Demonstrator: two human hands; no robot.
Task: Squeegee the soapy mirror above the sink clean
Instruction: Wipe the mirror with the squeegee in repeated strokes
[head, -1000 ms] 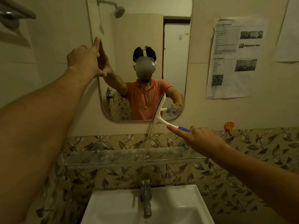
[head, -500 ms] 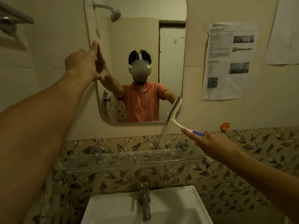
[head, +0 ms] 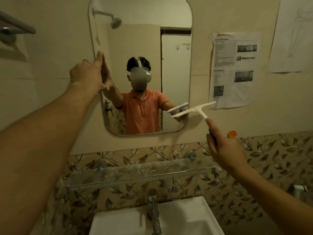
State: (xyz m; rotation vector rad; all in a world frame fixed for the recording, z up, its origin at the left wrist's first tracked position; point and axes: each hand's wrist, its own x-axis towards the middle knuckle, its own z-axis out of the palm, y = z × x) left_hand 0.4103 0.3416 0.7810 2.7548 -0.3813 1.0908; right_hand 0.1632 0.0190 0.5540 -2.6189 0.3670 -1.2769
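The rounded wall mirror (head: 176, 65) hangs above the white sink (head: 186, 216). My left hand (head: 88, 75) rests against the mirror's left edge with fingers straight, pointing up. My right hand (head: 225, 150) grips the purple handle of a white squeegee (head: 194, 110), index finger stretched along the shaft. The squeegee's blade lies nearly level across the mirror's lower right edge, half over the glass and half over the wall. I cannot tell whether the blade touches the glass. A pale wet streak runs down the wall below the mirror's lower right corner.
A cloudy glass shelf (head: 138, 172) juts out between mirror and sink, with the tap (head: 153, 211) below it. Printed sheets (head: 235, 68) are taped to the wall right of the mirror. An orange hook (head: 231, 134) sits near my right hand. A towel rail (head: 15, 26) is at upper left.
The squeegee has swung from nearly upright at the mirror's bottom edge to nearly level at its lower right edge, moving right and up. My left hand has stayed on the mirror's left edge.
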